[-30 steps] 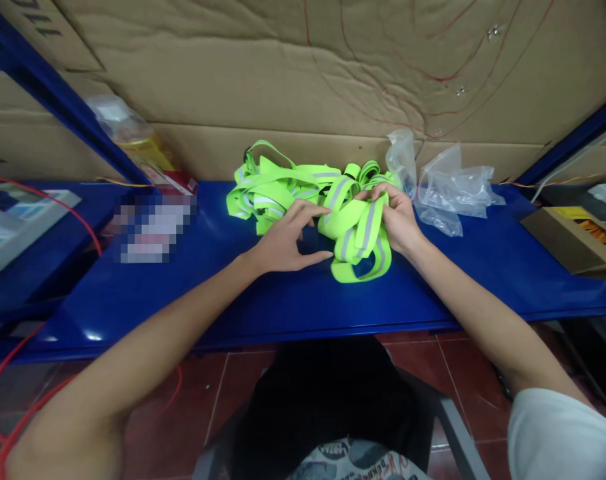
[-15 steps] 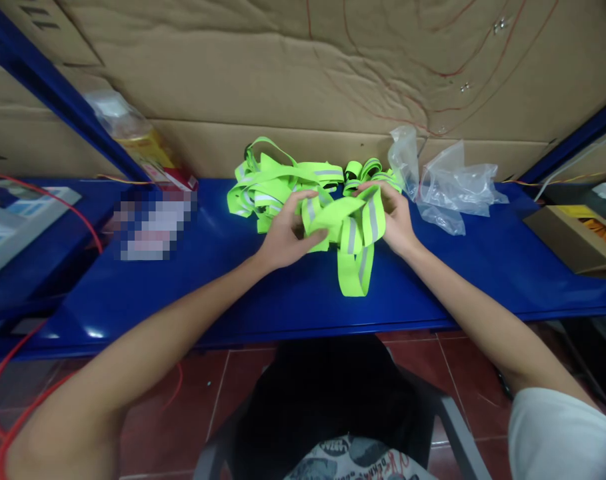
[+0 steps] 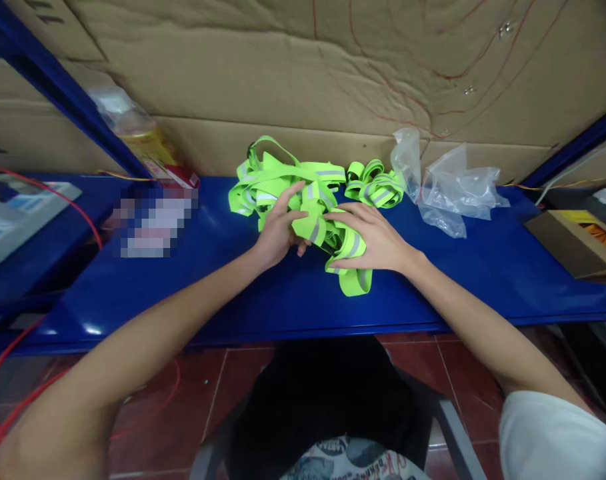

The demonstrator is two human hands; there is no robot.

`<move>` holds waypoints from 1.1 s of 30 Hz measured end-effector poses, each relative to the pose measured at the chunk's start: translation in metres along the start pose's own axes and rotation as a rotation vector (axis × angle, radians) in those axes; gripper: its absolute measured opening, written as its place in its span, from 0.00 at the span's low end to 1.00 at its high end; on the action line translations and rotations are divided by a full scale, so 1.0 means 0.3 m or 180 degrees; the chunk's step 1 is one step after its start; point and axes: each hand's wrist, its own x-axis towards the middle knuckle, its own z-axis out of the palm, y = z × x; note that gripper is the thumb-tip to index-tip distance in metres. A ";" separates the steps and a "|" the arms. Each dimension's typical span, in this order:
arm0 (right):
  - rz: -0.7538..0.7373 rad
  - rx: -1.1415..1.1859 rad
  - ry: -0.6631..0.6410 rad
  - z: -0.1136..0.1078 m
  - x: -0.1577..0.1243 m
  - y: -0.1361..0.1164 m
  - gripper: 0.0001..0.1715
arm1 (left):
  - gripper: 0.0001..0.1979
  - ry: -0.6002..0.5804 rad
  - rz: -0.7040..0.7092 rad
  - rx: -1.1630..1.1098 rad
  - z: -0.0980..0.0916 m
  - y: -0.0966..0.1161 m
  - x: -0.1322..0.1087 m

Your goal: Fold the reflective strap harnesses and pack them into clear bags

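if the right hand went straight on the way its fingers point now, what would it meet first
The right hand would first meet the bundled neon strap it is touching, then probably the left hand, though depth is unclear from one view.

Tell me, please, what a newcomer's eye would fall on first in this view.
Probably the bright yellow-green strap with grey stripes, bunched between the left hand and right hand over the middle of the blue table. Behind it, a loose heap of similar straps lies to the left and a smaller bundle to the right. Clear plastic bags sit just right of that bundle.
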 end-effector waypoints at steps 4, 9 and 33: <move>0.0116 0.0680 0.0282 0.010 0.000 0.032 0.26 | 0.40 0.0019 0.0028 -0.0044 0.001 0.020 -0.006; 0.1030 0.1684 0.1159 0.005 0.011 0.078 0.12 | 0.37 -0.0283 0.0974 0.1475 -0.009 0.040 -0.043; 0.0481 0.1132 0.0952 -0.045 0.002 0.056 0.39 | 0.34 0.0243 0.0241 0.1369 0.015 0.059 -0.037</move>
